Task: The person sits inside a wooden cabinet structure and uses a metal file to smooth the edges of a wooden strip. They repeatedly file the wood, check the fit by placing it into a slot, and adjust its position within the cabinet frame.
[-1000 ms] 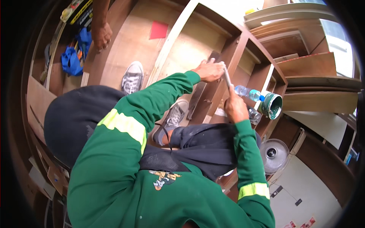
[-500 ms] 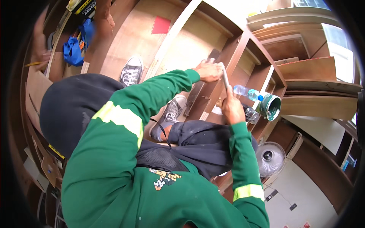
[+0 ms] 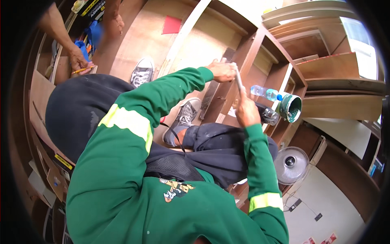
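A thin, pale grey strip spans the space between my two hands, over the brown edge of a wooden cabinet frame. My left hand is closed at its far end, fingers curled. Around the near end wraps my right hand, its fingers closed. What the strip is made of I cannot make out. Just right of my right hand are a clear water bottle with a blue cap, a dark bottle and a green-smeared paint tub.
At the upper left, another person's hand holds a yellow pencil near blue cloth. A red square lies on the plywood. Boards are stacked at the right; a fan stands below them.
The other person's hand with the pencil has come right, close to my left knee. Both my hands stay on the strip, shifted slightly upward in view.
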Tool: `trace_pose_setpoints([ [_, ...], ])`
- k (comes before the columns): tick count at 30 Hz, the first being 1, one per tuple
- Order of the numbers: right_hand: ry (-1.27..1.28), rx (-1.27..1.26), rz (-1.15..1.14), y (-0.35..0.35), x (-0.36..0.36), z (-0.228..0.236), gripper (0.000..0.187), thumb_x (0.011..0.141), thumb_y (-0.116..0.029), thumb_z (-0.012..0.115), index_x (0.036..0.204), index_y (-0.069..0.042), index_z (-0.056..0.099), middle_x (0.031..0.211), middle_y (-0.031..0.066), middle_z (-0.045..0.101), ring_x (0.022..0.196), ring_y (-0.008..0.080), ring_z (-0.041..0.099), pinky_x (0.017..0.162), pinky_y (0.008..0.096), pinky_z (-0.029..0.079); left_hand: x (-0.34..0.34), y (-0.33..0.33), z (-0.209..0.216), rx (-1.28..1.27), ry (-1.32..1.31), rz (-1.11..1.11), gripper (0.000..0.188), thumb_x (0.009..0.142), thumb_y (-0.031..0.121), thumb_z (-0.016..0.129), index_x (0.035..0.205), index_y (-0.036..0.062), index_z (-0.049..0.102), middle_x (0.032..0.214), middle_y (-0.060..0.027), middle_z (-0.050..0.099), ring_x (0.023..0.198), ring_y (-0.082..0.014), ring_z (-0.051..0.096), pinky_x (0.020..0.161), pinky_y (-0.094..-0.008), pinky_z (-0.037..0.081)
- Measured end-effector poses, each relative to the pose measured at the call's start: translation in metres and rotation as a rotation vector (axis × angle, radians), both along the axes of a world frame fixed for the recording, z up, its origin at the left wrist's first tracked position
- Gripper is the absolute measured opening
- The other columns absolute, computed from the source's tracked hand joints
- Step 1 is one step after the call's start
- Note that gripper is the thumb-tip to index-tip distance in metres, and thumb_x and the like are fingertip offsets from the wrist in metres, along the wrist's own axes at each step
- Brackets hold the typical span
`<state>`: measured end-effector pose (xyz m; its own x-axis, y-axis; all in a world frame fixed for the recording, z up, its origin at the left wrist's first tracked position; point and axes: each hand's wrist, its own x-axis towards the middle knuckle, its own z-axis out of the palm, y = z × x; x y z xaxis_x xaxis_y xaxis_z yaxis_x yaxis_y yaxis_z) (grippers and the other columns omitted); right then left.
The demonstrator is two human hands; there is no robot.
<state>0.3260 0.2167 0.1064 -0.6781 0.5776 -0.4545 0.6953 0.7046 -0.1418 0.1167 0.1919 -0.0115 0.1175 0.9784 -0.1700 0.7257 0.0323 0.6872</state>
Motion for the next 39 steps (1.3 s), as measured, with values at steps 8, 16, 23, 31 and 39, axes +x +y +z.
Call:
trace_pose_setpoints([
  [8, -0.112, 0.021, -0.006, -0.01, -0.013, -0.045, 0.065, 0.094, -0.011, 0.047, 0.156, 0.0, 0.029, 0.107, 0.0331, 0.068, 0.096, 0.0496, 0.068, 0.087, 0.0561, 0.053, 0.004, -0.003, -0.027, -0.21, 0.16, -0.022, 0.046, 0.1, 0.038, 0.037, 0.132, 0.0122, 0.058, 0.139, -0.0176, 0.057, 0.139, -0.0516, 0.042, 0.106, -0.0745, 0.033],
  [16, -0.042, 0.045, 0.027, -0.035, 0.026, 0.007, 0.077, 0.086, -0.001, 0.056, 0.157, -0.002, 0.027, 0.099, 0.0262, 0.068, 0.091, 0.046, 0.068, 0.078, 0.0553, 0.055, 0.013, -0.017, 0.015, -0.145, 0.092, -0.194, 0.04, 0.104, 0.038, 0.039, 0.125, 0.0089, 0.057, 0.148, -0.0153, 0.048, 0.136, -0.0545, 0.046, 0.101, -0.0791, 0.035],
  [23, -0.025, 0.024, 0.039, -0.037, 0.008, -0.033, 0.072, 0.086, 0.0, 0.053, 0.154, -0.001, 0.031, 0.102, 0.0293, 0.069, 0.09, 0.0476, 0.068, 0.079, 0.056, 0.055, 0.016, -0.027, -0.059, -0.111, 0.133, -0.112, 0.042, 0.102, 0.035, 0.036, 0.128, 0.0098, 0.058, 0.138, -0.0176, 0.055, 0.122, -0.051, 0.058, 0.093, -0.0787, 0.04],
  [31, -0.025, 0.042, 0.036, -0.048, 0.04, 0.019, 0.067, 0.091, -0.005, 0.054, 0.155, -0.002, 0.033, 0.093, 0.026, 0.068, 0.084, 0.046, 0.067, 0.075, 0.0567, 0.054, 0.044, -0.052, -0.004, -0.012, -0.036, 0.033, 0.042, 0.102, 0.036, 0.04, 0.124, 0.0072, 0.06, 0.143, -0.0224, 0.051, 0.127, -0.0553, 0.052, 0.094, -0.0802, 0.038],
  [39, 0.011, 0.064, 0.063, -0.02, 0.011, -0.044, 0.065, 0.091, -0.004, 0.052, 0.154, -0.003, 0.034, 0.094, 0.0281, 0.068, 0.085, 0.048, 0.066, 0.078, 0.0573, 0.052, 0.015, -0.021, -0.033, -0.181, -0.009, 0.071, 0.048, 0.101, 0.038, 0.04, 0.135, 0.0082, 0.054, 0.147, -0.0198, 0.05, 0.132, -0.0563, 0.047, 0.1, -0.0832, 0.031],
])
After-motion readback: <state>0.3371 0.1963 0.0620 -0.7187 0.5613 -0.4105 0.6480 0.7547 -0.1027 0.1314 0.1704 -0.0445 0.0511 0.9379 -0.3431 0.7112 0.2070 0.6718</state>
